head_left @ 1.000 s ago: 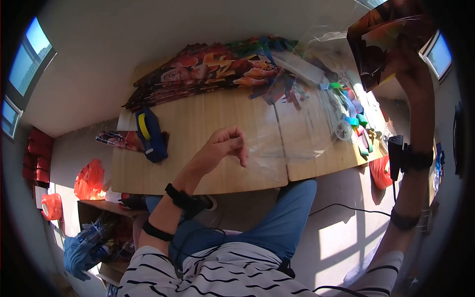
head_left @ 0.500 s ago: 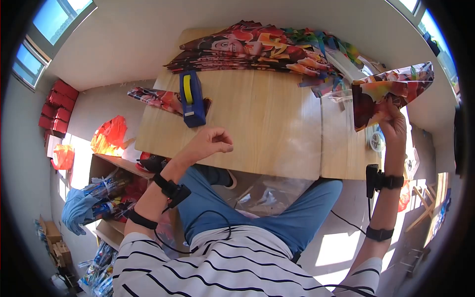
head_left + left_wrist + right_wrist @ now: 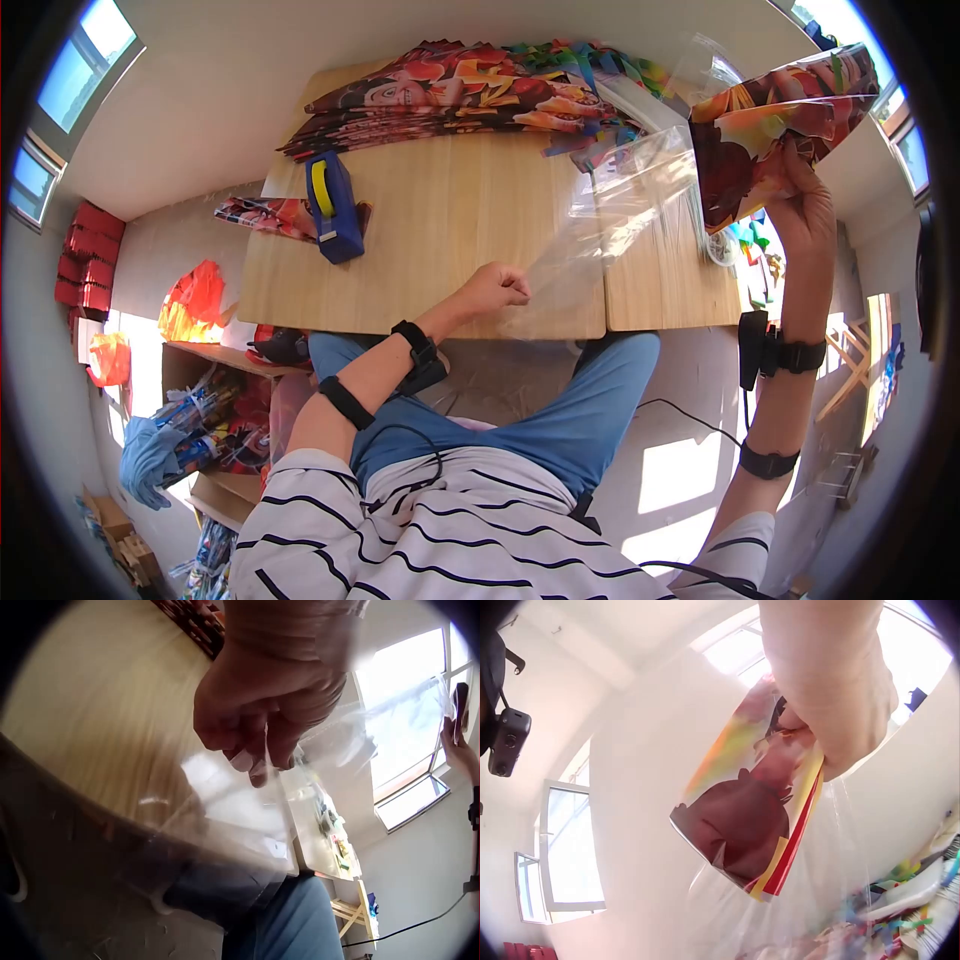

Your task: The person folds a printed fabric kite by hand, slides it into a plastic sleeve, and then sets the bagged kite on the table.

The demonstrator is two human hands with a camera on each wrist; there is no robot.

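The left hand (image 3: 497,288) is over the table's front part, its fingers curled; in the left wrist view the left hand (image 3: 262,705) pinches the edge of a clear plastic film (image 3: 225,799). The film (image 3: 630,205) stretches from there up to the right. Raised at the right, the right hand (image 3: 803,205) grips a folded, glossy printed sheet (image 3: 745,160). In the right wrist view the right hand (image 3: 832,690) covers the top of the printed sheet (image 3: 739,817), and clear film hangs behind it.
A fanned stack of printed sheets (image 3: 450,95) lies along the table's back. At the left a blue tape dispenser (image 3: 335,215) stands on another folded print (image 3: 265,215). Coloured ribbons (image 3: 755,250) lie at the right. A box of wrapped items (image 3: 215,425) stands on the floor at left.
The right hand has come back down from its highest position, then risen slightly with the printed sheet. The clear film, low over the lap half a second ago, now spans between both hands.
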